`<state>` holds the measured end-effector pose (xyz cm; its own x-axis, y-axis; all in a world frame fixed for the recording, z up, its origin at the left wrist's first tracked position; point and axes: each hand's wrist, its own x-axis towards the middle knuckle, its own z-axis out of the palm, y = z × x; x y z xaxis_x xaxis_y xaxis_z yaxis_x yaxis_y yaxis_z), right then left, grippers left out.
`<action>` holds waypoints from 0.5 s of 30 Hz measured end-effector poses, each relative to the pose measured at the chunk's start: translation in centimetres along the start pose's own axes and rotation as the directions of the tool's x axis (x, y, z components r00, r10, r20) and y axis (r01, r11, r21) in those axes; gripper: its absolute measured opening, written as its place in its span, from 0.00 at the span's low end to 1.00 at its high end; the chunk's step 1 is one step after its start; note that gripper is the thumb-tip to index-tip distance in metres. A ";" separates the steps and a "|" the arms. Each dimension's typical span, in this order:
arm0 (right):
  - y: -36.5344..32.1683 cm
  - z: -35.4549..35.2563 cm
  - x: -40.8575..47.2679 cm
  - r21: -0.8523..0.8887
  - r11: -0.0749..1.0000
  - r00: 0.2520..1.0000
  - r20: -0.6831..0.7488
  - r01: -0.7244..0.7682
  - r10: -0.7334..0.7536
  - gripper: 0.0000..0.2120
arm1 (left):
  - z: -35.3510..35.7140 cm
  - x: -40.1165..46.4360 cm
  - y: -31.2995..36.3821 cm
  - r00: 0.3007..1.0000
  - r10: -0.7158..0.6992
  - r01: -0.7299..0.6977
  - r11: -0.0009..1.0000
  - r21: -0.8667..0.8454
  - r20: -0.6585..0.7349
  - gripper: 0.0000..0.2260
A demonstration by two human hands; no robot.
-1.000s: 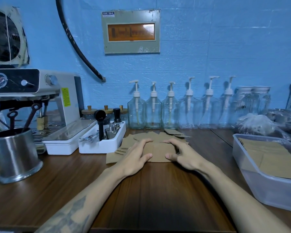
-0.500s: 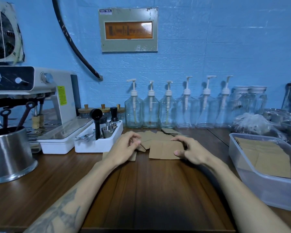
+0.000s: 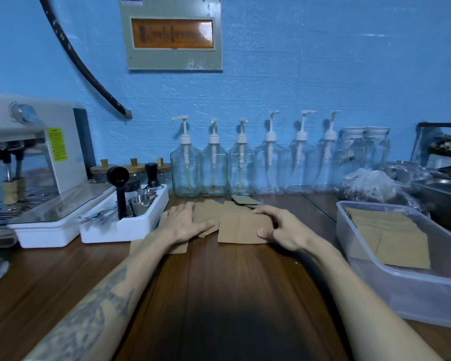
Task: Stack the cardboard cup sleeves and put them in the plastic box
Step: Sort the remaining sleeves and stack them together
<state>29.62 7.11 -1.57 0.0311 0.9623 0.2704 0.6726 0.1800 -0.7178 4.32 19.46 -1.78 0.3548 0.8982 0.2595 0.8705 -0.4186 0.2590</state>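
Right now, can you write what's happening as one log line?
left hand: flat on loose sleeves | right hand: holds stack on table | box: some sleeves inside

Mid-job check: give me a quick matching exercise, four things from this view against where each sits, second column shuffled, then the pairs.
Things:
1. left hand
2. right hand
3. plastic box
4. pump bottles

Places:
A. in a row along the blue wall
B. at the right edge, with sleeves already inside
C. flat on the scattered sleeves
D. gripping the right end of the squared sleeve stack

Pairs: 1-C, 2-D, 3-B, 4-A
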 end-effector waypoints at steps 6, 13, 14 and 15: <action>-0.1 0.3 0.3 0.013 1.000 1.000 0.006 0.019 -0.019 0.23 | -0.4 -0.7 -0.9 0.994 0.031 -0.047 0.988 -0.150 -0.106 0.42; -0.5 0.4 0.0 0.019 0.999 0.999 0.024 0.030 -0.030 0.23 | -2.1 -3.1 0.3 0.944 0.055 -0.238 0.796 -0.556 -0.325 0.37; -0.5 0.4 0.0 0.025 0.999 0.999 0.027 0.030 -0.031 0.23 | -2.5 -3.6 0.7 0.935 0.016 -0.251 0.737 -0.627 -0.355 0.38; -0.5 0.4 -0.1 0.027 0.999 0.999 0.029 0.027 -0.028 0.22 | -3.1 -3.9 0.9 0.923 -0.039 -0.260 0.671 -0.694 -0.383 0.39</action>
<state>29.04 6.97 -1.49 -0.0090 0.9625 0.2712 0.6530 0.2111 -0.7274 2.63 15.17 0.26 0.1628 0.7938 0.5860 0.2548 -0.6076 0.7523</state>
